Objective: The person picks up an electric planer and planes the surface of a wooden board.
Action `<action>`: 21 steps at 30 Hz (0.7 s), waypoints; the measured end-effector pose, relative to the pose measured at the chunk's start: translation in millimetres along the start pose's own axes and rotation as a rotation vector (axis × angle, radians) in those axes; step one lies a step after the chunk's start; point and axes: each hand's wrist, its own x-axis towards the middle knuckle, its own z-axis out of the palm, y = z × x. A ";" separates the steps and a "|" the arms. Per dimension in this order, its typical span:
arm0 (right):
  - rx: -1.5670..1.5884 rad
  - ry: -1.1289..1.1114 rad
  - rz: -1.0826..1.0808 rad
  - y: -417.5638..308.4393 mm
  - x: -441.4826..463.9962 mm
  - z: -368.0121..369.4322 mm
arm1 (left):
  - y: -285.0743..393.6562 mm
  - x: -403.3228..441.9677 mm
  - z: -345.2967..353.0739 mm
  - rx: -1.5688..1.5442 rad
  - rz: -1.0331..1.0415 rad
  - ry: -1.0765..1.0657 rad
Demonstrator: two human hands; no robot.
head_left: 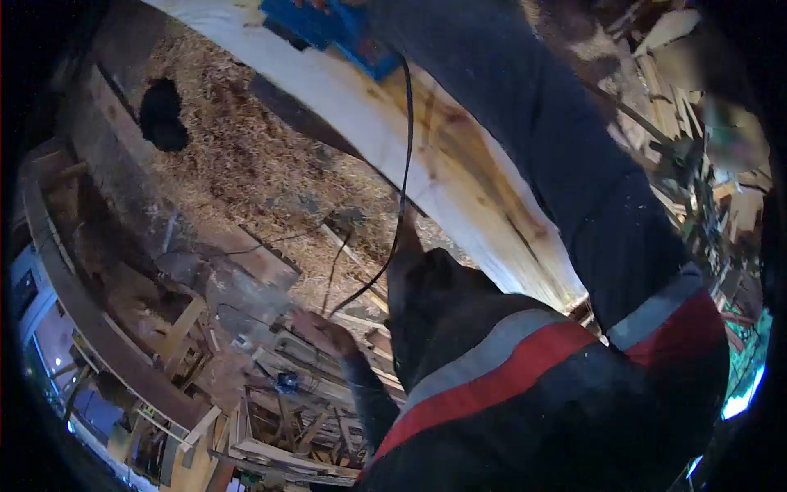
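At the top edge, a blue corded power tool, which looks like an electric planer (328, 33), rests on a long, pale wooden beam (459, 164). My right arm reaches up along the beam to it. Only some fingers of my right hand (316, 3) show, on top of the planer; the rest is out of frame or hidden. From the planer a black cord (407, 148) hangs across the beam and curves down to my left hand (325, 332). My left hand is closed around the cord, low and left of the beam.
Wood shavings (238, 139) cover the ground beside the beam. A dark round object (163, 115) lies among them. Scrap timber (303, 402) is piled at lower left, near a long curved-looking board (98, 320). More offcuts (664, 98) lie at right.
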 end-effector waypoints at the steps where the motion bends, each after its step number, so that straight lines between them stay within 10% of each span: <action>1: 0.002 -0.019 0.053 6.2 -29.7 -1.7 | 15.5 8.8 -1.9 0.114 -0.032 0.003; 9: 0.163 0.015 0.403 87.6 -451.3 15.5 | 112.4 83.4 53.1 0.362 0.485 -0.128; 15: 0.167 -0.007 0.738 144.9 -792.1 57.1 | 168.9 0.4 106.0 0.149 0.537 -0.660; 21: 0.108 0.075 0.788 183.9 -934.1 105.9 | 216.5 -65.6 121.3 0.233 0.852 -1.091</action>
